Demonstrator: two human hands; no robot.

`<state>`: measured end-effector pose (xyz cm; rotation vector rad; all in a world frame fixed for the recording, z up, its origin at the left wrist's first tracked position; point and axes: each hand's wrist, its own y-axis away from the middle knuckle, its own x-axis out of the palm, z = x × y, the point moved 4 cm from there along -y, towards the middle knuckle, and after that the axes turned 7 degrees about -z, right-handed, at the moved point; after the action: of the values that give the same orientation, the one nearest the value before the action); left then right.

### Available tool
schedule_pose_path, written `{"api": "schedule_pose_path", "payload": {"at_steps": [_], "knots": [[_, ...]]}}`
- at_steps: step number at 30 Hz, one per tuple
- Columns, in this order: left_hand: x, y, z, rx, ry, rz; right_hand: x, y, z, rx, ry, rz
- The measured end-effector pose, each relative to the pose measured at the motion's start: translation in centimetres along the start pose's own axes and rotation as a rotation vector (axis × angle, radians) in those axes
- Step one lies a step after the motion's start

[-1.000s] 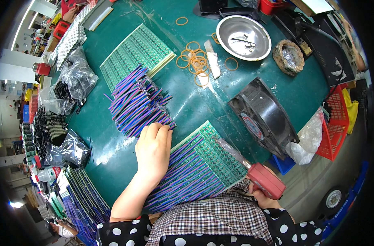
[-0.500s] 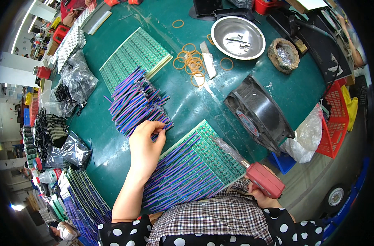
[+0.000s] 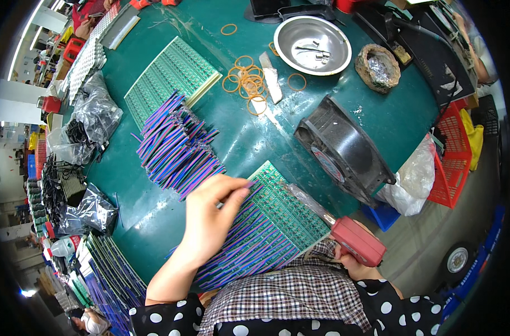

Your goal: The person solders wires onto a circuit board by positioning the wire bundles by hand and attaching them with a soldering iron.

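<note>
My left hand lies over the near circuit board, the green panel right in front of me on the green table, and its thumb and forefinger are pinched together on what looks like one of the purple-and-blue wire leads that run in close rows across that board; the other fingers curl loosely beside them. My right hand is down at my lap edge, wrapped tight around the handle of the red soldering gun, whose long barrel reaches up over the board's right edge. I judge I am in the middle of seating leads along this panel: most of its rows already carry wires, and only the far right strip shows bare green. The loose pile of wire leads sits just beyond my left fingers, and a second board lies further off, touching that pile's far end. The next move, as I see it, calls for a steady pinch to line the wire's end up with its hole, and then the gun's tip brought close without brushing the neighbouring rows. The black fan, the orange rubber bands and the steel bowl stand well apart from the work.
</note>
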<state>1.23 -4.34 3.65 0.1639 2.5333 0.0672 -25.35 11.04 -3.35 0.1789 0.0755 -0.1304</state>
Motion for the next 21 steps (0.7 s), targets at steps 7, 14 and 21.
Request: {"api": "schedule_pose_path", "payload": {"at_steps": [7,14,21], "knots": [[3.7,2.3,-0.2,0.636,-0.555,-0.076,-0.2,-0.2,0.3,0.029,-0.061,0.002],[4.7,2.7,0.0,0.821,-0.780,-0.118,0.0,-0.7,0.3,0.043,0.024,0.106],[4.7,2.8,0.2,0.827,-0.803,-0.111,0.5,-1.9,1.3,-0.263,0.197,0.181]]}}
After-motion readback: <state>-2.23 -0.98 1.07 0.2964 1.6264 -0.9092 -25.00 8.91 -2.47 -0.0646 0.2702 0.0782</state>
